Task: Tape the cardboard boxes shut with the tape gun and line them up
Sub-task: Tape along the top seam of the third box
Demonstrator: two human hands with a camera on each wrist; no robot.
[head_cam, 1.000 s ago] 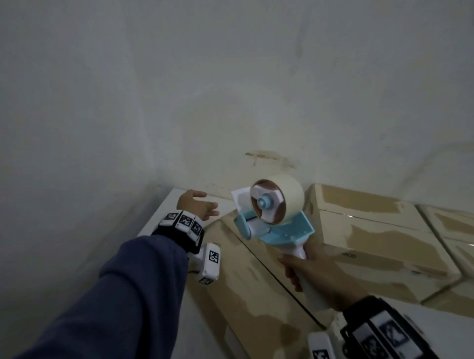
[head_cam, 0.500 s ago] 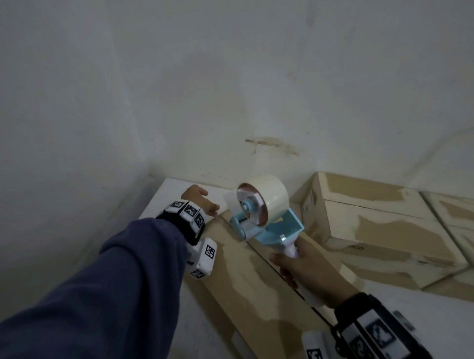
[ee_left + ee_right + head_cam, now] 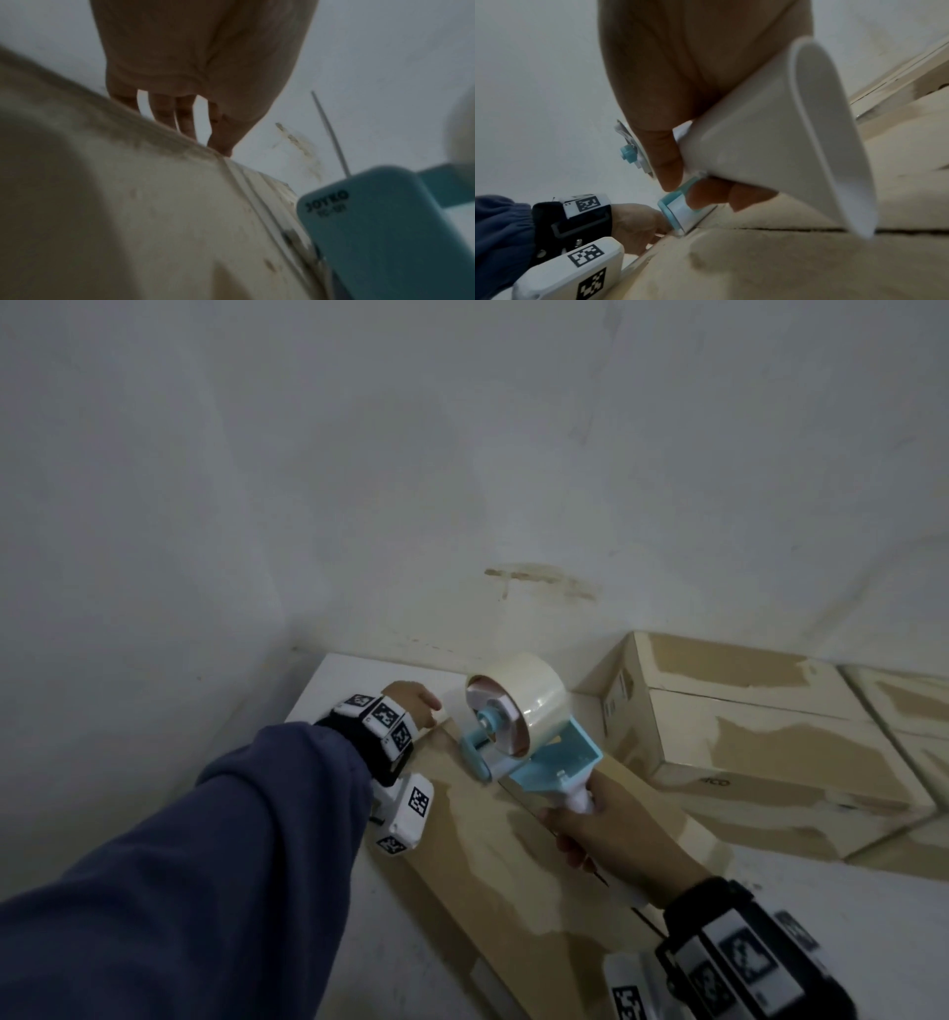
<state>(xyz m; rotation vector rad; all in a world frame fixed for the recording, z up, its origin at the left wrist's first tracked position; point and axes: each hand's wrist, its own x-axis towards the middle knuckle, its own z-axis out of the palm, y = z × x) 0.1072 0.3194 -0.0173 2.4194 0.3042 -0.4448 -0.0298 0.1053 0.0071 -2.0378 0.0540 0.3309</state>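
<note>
A long cardboard box (image 3: 513, 891) lies on the white table (image 3: 354, 675), its centre seam running away from me. My right hand (image 3: 611, 834) grips the white handle (image 3: 770, 142) of the blue tape gun (image 3: 534, 752), which carries a cream tape roll (image 3: 534, 701). The gun's front roller (image 3: 677, 209) sits low at the box's far end, on the seam. My left hand (image 3: 411, 703) is at that far end, beside the gun's nose (image 3: 385, 233). Its fingers (image 3: 185, 119) reach straight down past the box's far edge (image 3: 180, 142), with the tips hidden behind it.
More cardboard boxes (image 3: 744, 737) stand in a row to the right against the back wall (image 3: 513, 505). A second wall (image 3: 128, 557) closes the corner on the left. The table's left edge (image 3: 303, 701) runs close to my left wrist.
The tape gun has come down and to the left, from above the box to its far end. My left hand has lowered onto the box's far edge.
</note>
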